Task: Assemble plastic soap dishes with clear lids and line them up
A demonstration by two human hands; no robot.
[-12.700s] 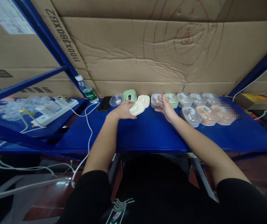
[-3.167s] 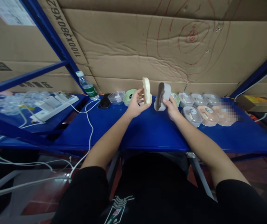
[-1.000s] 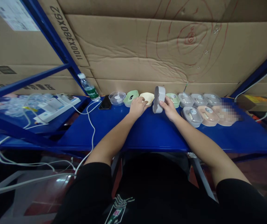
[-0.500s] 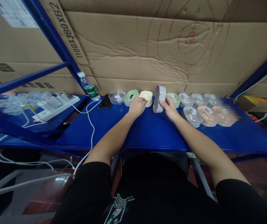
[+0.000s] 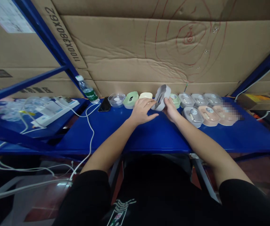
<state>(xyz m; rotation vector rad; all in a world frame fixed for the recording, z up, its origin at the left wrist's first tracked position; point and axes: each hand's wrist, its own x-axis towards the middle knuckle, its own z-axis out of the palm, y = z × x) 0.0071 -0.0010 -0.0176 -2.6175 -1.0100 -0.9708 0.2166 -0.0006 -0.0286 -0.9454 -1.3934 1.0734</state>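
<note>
My right hand [image 5: 170, 109] grips a grey-white box part [image 5: 160, 93], held tilted on edge above the blue table [image 5: 149, 135]. My left hand [image 5: 142, 109] reaches over to the same part, fingers spread and touching its left side. A cream box [image 5: 145, 95] lies just behind my left hand, with a green box [image 5: 130, 99] to its left. Another green box [image 5: 175, 99] sits right behind the held part.
Several closed boxes with clear lids [image 5: 197, 108] lie in rows at the right. A clear lid [image 5: 116, 99], a black phone [image 5: 105, 104] and a water bottle [image 5: 87, 90] stand at the left. White cables [image 5: 87, 125] hang over the edge. Cardboard [image 5: 149, 50] backs the table.
My left hand let go of the cream box, which now lies on the table, and moved right to the grey-white part. My right hand tilted that part further.
</note>
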